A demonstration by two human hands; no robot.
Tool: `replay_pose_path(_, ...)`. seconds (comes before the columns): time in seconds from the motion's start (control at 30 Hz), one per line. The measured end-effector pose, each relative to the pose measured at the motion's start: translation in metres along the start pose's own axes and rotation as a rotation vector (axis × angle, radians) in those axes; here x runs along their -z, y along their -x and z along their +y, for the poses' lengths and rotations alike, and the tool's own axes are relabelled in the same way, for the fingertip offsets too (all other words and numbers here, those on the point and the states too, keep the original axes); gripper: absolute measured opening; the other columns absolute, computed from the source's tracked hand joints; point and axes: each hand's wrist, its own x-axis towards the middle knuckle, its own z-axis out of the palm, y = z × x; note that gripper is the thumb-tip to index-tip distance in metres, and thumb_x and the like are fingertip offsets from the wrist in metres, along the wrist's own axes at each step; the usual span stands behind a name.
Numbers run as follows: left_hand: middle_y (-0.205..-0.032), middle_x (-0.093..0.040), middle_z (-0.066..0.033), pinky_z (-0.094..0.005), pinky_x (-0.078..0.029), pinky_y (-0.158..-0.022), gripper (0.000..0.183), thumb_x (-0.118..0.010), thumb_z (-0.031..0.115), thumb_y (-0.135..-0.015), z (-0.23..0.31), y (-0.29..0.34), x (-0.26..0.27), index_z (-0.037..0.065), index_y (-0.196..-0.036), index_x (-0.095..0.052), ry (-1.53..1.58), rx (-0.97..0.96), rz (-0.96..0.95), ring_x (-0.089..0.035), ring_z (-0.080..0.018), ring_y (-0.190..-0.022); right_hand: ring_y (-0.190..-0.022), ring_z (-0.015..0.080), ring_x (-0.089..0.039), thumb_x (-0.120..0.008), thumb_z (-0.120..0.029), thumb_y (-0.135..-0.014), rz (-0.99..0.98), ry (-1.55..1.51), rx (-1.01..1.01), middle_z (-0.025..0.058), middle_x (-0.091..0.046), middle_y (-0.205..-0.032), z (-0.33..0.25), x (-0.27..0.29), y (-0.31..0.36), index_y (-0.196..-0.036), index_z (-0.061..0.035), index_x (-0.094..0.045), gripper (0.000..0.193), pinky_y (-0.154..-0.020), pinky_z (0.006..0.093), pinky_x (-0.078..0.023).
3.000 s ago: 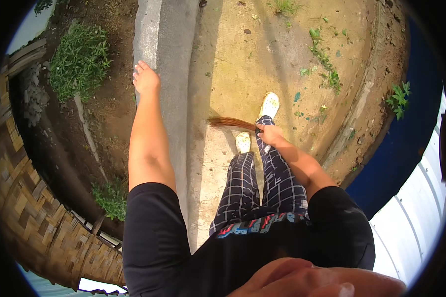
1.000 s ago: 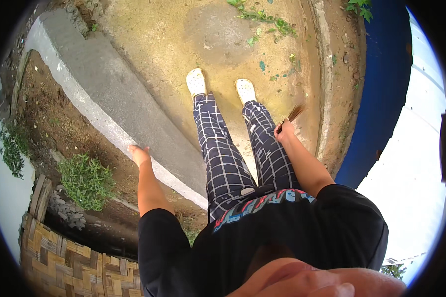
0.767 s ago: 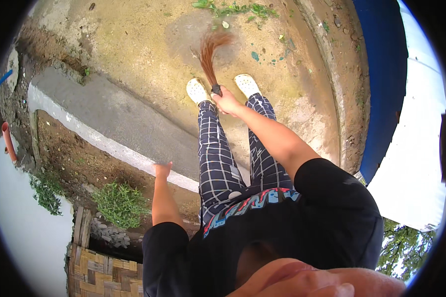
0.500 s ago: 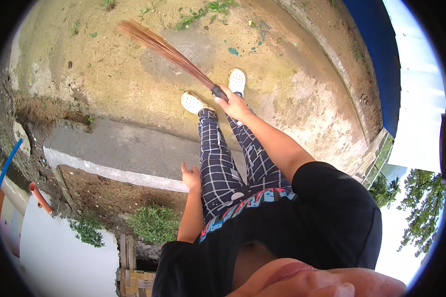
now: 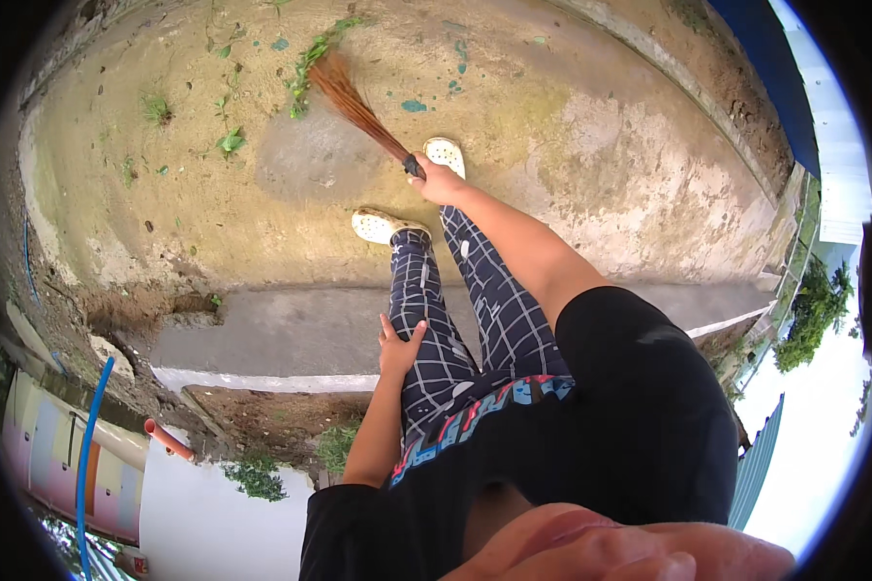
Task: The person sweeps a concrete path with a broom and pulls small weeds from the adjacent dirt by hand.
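Observation:
My right hand (image 5: 440,181) is wrapped round the dark grip of a brown stick broom (image 5: 358,108). The broom's bristles fan out to the far left and meet a heap of green leafy weeds (image 5: 305,73) on the ground. My left hand (image 5: 398,350) rests by my left thigh with its fingers apart, holding nothing; it is next to the checked trousers (image 5: 424,300).
I stand in pale clogs (image 5: 375,226) on a stained concrete ground (image 5: 591,136). Leaf scraps and a small weed tuft (image 5: 157,108) lie to the left. A raised cement ledge (image 5: 271,334) runs behind me, with a blue pipe (image 5: 91,436) and an orange pipe (image 5: 169,440) at lower left.
The broom's bristles have come down to the weeds, which now lie nearer to me. My left hand has moved up over my thigh. The view has turned, and my feet are farther apart.

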Motion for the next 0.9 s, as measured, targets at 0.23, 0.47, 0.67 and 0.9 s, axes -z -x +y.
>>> replay_pose_path(0.23, -0.145, -0.022, -0.0314, -0.0511, -0.033, -0.103, 0.117, -0.050, 0.082, -0.065, 0.053, 0.035, 0.026, 0.018, -0.148, 0.004, -0.192, 0.155, 0.005, -0.035, -0.0458, -0.129, -0.094, 0.0386, -0.061, -0.056, -0.037, -0.086, 0.506, -0.200, 0.067, 0.0196, -0.063, -0.103, 0.075, 0.049, 0.056, -0.136, -0.0280, -0.037, 0.054, -0.081, 0.0444, -0.048)
replay_pose_path(0.47, -0.147, -0.008, -0.0326, -0.0481, -0.043, -0.095, 0.125, -0.054, 0.082, -0.062, 0.116, 0.068, 0.077, 0.016, -0.147, 0.009, -0.409, 0.154, 0.166, -0.044, -0.0481, -0.121, -0.043, 0.0234, -0.054, -0.053, -0.034, -0.089, 1.048, -0.914, -0.667, 0.0109, -0.055, -0.059, 0.269, 0.186, 0.063, -0.107, -0.0047, -0.048, 0.034, -0.039, 0.0368, -0.042)
replay_pose_path(0.67, -0.146, -0.008, -0.0345, -0.0465, -0.045, -0.093, 0.134, -0.062, 0.081, -0.054, 0.154, 0.040, 0.070, 0.014, -0.147, 0.008, -0.590, 0.175, 0.136, -0.047, -0.0471, -0.119, -0.099, 0.0421, -0.057, -0.053, -0.032, -0.088, 0.523, -0.139, -0.268, 0.0245, -0.062, -0.101, 0.159, 0.197, -0.037, -0.124, -0.0067, -0.044, 0.045, -0.084, 0.0438, -0.046)
replay_pose_path(0.9, -0.146, -0.010, -0.0336, -0.0444, -0.049, -0.090, 0.136, -0.065, 0.080, -0.052, 0.178, 0.032, 0.089, 0.013, -0.148, 0.004, -0.760, 0.205, 0.084, -0.050, -0.0442, -0.117, -0.090, 0.0376, -0.061, -0.054, -0.035, -0.087, 0.258, -0.010, 0.095, 0.0226, -0.063, -0.095, 0.020, 0.169, 0.003, -0.138, -0.0198, -0.037, 0.056, -0.078, 0.0461, -0.047)
